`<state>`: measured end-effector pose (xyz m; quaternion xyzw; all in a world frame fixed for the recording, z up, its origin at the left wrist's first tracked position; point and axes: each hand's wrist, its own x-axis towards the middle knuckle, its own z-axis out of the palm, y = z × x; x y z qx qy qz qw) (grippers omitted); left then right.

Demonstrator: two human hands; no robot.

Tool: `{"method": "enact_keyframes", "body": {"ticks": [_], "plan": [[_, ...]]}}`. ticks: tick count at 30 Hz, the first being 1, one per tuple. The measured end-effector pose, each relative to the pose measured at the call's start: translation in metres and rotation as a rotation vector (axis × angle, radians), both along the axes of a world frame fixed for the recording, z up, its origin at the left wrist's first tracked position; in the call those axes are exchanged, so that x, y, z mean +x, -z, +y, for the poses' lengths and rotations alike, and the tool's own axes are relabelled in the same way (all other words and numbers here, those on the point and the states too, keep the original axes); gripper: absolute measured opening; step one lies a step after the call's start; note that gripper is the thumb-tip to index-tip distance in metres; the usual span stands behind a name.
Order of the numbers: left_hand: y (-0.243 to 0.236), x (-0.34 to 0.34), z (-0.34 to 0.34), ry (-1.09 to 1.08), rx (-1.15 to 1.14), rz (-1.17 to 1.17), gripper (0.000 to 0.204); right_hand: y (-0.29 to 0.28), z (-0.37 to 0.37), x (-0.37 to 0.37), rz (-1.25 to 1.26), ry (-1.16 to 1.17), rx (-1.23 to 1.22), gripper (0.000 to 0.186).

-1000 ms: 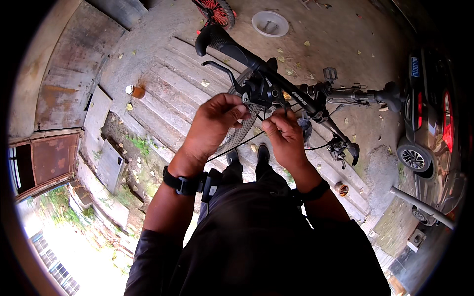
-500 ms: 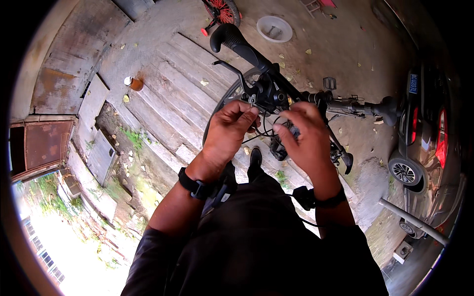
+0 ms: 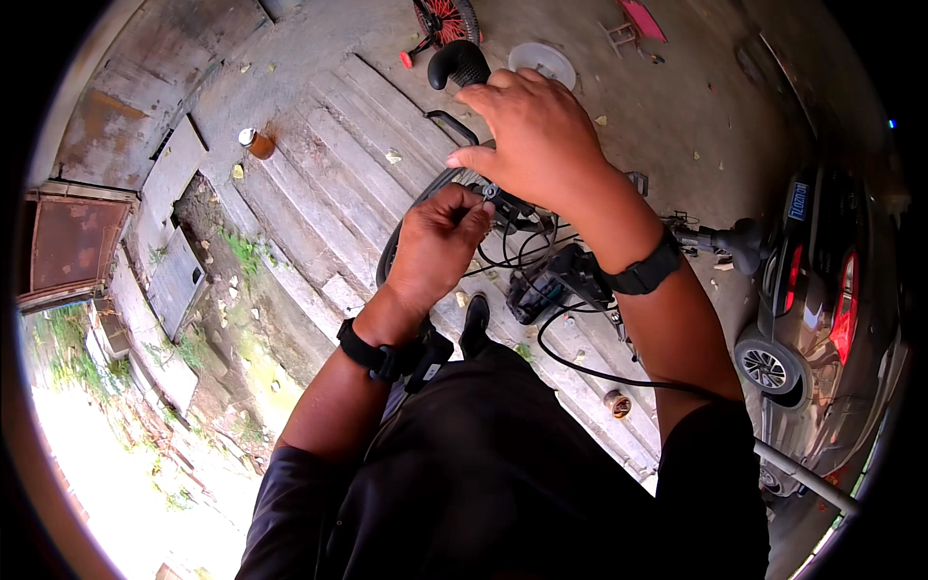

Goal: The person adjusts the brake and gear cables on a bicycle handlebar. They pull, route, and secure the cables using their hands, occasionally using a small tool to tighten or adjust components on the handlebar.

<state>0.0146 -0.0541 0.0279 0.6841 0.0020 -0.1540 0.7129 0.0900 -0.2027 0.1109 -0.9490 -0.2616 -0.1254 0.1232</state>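
Note:
A bicycle stands in front of me, its black handlebar grip (image 3: 462, 64) and brake lever (image 3: 450, 124) pointing away from me. My left hand (image 3: 435, 242) is closed in a pinch right against a small metallic fitting (image 3: 490, 191) at the lever's base; what lies between the fingertips is too small to make out. My right hand (image 3: 536, 140) reaches over the handlebar, fingers stretched across the grip and thumb apart beside the lever. It hides much of the bar. Black cables (image 3: 512, 259) loop below the bar, near my left hand.
Wooden planks (image 3: 329, 193) lie under the bicycle. A jar with orange-brown contents (image 3: 258, 145) stands on the left. Behind are a white basin (image 3: 543, 64) and a red-spoked wheel (image 3: 449, 21). A parked car (image 3: 822, 290) is at right. A black cable (image 3: 619, 379) runs by my right forearm.
My right hand has moved up and left, from beside the cables to over the handlebar grip. The left hand stays pinched at the brake lever's base. The view has shifted slightly.

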Motion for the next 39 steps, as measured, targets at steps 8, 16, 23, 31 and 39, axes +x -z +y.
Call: {"method": "enact_keyframes", "body": {"ticks": [8, 16, 23, 31, 39], "plan": [[0.011, 0.005, 0.003, -0.031, 0.109, -0.053, 0.013, 0.013, 0.021, 0.019, 0.052, 0.009, -0.184, 0.019], [0.007, 0.012, 0.006, -0.080, -0.247, 0.128, 0.013, 0.025, 0.011, 0.031, 0.006, -0.033, -0.067, 0.026], [0.002, 0.013, 0.004, -0.085, -0.531, 0.317, 0.010, 0.036, 0.007, 0.036, -0.149, -0.072, 0.086, 0.020], [0.004, 0.015, 0.002, -0.106, -0.472, 0.286, 0.008, 0.025, 0.004, 0.039, -0.292, -0.109, 0.133, 0.019], [-0.009, 0.008, -0.010, -0.223, -0.365, 0.184, 0.007, 0.044, 0.002, 0.049, -0.319, -0.147, 0.407, 0.020]]}}
